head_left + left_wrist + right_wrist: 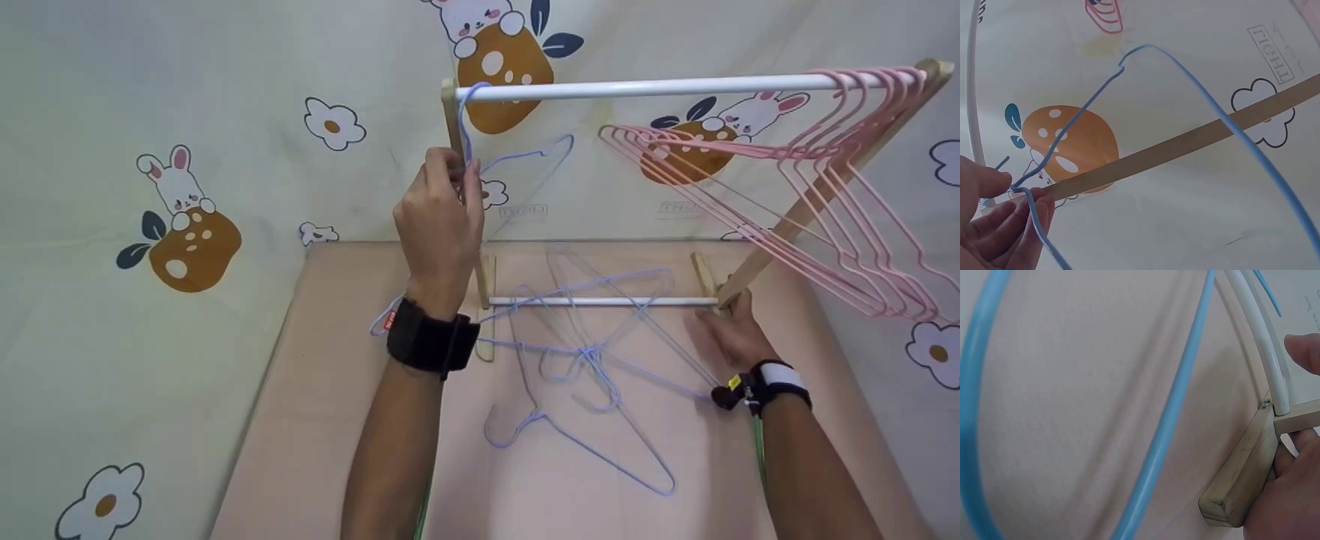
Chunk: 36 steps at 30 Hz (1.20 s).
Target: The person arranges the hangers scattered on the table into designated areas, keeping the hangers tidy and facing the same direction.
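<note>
My left hand [439, 217] pinches a blue clothes hanger [464, 120] near the base of its hook, at the left end of a small garment rack. The hook lies over the rack's white top rail [645, 88]. In the left wrist view, thumb and fingertips meet at the neck of that hanger [1202, 93], and its body spreads to the right. Low on the right, my right hand [739, 330] grips the rack's wooden base. Its fingers go behind the wooden foot [1241, 478] while the thumb stands apart; part of the grip is hidden.
Several pink hangers [825, 154] hang bunched at the rail's right end. On the pink tabletop [330, 420], several blue hangers [589, 351] lie tangled around the lower white bar [637, 301], some close by my right wrist. A patterned cloth [262, 75] stands behind the rack.
</note>
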### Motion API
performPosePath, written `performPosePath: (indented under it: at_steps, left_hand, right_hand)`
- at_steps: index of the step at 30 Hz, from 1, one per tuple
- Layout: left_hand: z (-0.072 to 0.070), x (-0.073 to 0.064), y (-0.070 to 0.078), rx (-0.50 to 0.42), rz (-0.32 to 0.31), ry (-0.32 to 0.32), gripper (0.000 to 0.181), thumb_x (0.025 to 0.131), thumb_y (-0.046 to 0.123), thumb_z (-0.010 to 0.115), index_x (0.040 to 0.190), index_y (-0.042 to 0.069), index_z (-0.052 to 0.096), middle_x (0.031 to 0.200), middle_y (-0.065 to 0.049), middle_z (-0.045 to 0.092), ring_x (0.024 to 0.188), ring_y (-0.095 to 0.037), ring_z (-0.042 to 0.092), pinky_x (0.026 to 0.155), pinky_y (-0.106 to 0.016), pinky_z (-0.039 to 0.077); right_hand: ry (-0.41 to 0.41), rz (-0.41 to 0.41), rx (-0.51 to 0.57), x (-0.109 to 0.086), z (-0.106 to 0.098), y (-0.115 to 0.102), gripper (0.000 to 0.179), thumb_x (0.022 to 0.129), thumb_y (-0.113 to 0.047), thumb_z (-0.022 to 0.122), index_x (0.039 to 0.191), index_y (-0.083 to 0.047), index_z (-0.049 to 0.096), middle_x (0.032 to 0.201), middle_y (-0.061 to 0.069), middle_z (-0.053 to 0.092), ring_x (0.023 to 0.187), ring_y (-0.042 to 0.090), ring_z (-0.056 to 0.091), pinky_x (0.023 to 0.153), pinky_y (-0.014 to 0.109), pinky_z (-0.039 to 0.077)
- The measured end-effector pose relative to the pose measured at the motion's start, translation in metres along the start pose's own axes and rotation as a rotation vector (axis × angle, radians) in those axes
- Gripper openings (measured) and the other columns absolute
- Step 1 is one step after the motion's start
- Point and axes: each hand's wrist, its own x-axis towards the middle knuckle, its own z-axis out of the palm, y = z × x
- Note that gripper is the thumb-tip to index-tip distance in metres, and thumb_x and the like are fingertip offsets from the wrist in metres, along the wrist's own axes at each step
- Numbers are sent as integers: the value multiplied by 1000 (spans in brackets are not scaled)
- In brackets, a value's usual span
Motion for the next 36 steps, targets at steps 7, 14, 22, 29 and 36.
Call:
performPosePath:
  at_steps: [7,14,22,29,36]
  left_hand:
    - [-9,-8,4,32,26,50,24,109,20,72,111,-3,69,102,-16,77,92,-31,75,82,-42,64]
    - [-16,-34,20,-4,132,77,22,108,16,73,115,-5,71,109,-16,75,98,-31,73,86,-40,63]
    - [-10,-81,21,-33,212,31,17,102,9,79,112,-2,71,107,-13,75,94,-30,72,79,-41,62]
    - [3,-129,5,-67,108,-82,16,101,9,80,110,-1,71,105,-12,75,96,-29,72,82,-41,62]
    - [22,-181,-15,-16,40,-196,18,99,11,83,109,2,72,101,-9,76,92,-25,72,77,-37,63]
  right_hand:
    - [-10,3,23,-2,1,-1,105,113,-42,60,170,-24,-26,181,17,-20,165,44,-7,128,64,11]
    - [-14,24,20,-5,4,-5,98,115,-40,56,170,-22,-23,180,18,-21,165,46,-9,129,64,12]
    - [-12,36,12,-20,7,-26,93,115,-38,54,170,-15,-18,180,24,-17,161,48,9,121,55,29]
    - [-6,15,-1,-3,2,-4,91,115,-40,52,169,-17,-17,181,19,-18,164,44,-1,128,61,19]
    - [-23,36,-7,-23,6,-31,93,114,-42,55,169,-13,-14,179,22,-21,164,49,-9,129,69,8]
